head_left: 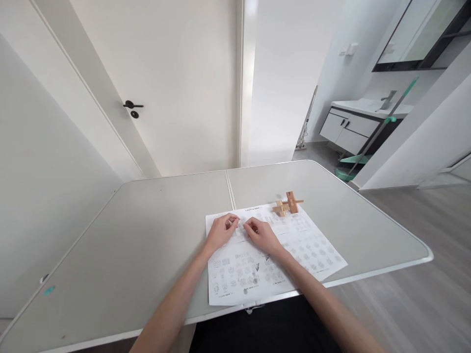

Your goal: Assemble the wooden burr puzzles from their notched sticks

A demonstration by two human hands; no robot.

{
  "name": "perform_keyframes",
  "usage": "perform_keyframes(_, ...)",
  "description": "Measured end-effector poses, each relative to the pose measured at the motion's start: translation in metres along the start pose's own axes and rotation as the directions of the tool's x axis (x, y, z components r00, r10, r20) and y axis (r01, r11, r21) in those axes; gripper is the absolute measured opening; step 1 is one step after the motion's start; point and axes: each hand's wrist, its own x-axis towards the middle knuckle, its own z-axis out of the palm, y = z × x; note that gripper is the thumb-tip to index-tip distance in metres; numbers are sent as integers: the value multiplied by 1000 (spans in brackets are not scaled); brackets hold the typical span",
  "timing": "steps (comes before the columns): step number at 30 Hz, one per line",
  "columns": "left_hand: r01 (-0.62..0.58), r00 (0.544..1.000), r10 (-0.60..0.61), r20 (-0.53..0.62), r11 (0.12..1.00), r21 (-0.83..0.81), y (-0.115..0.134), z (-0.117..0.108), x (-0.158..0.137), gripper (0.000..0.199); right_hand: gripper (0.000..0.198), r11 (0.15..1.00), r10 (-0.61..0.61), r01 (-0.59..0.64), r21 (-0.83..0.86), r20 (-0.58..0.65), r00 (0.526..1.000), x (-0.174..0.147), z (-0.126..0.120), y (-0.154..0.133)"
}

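A white printed sheet (235,284) covered in small diagrams lies on the table under both my hands. My left hand (222,230) rests on its upper left part, fingers curled in and thumb close to the fingertips. Just to the right, my right hand (262,234) is curled the same way, its fingertips a short gap from the left ones. Whatever either hand pinches, if anything, is too small or hidden to make out. Beyond the right hand, at the sheet's upper right corner, stand a light wooden interlocking puzzle (280,208) and a darker brown wooden one (292,201), close together.
The grey folding table (165,235) has a pale metal rim and a seam across its middle. Behind it is a white door with a black handle (132,105). To the right are a sink cabinet (349,128) and a green broom and dustpan (355,159).
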Motion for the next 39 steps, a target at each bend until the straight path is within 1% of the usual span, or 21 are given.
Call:
perform_keyframes(7, 88, 985, -88, -146, 996, -7, -37, -45, 18, 31, 23, 999, 21, -21, -38, -4, 1000, -1, 0, -2)
perform_keyframes(10, 103, 980, -108, -166, 994, -35, -48, -62, 24, 32, 22, 998, 24, -24, -55, -1, 1000, -1, 1, -3)
perform_keyframes(12, 106, 978, -113, -177, 993, -52, -53, -67, 27, 32, 22, 997, 27, -28, -69, -2, 1000, 0, 1, -2)
perform_keyframes(20, 104, 980, -113, -166, 993, -57, -54, -66, 26, 34, 22, 995, 37, -40, -92, -33, 999, 4, 6, 2)
perform_keyframes(27, 117, 979, -113, -171, 993, 9, -52, -64, 26, 36, 21, 996, 48, -52, -66, -55, 997, 10, 9, 3)
perform_keyframes(32, 113, 984, -99, -147, 990, 83, -51, -62, 24, 36, 23, 999, 49, -49, -3, -15, 999, 11, 5, 2)
perform_keyframes(39, 117, 989, -93, -118, 969, 219, -44, -60, 22, 34, 26, 996, 40, -45, 83, 64, 997, 11, -2, 4)
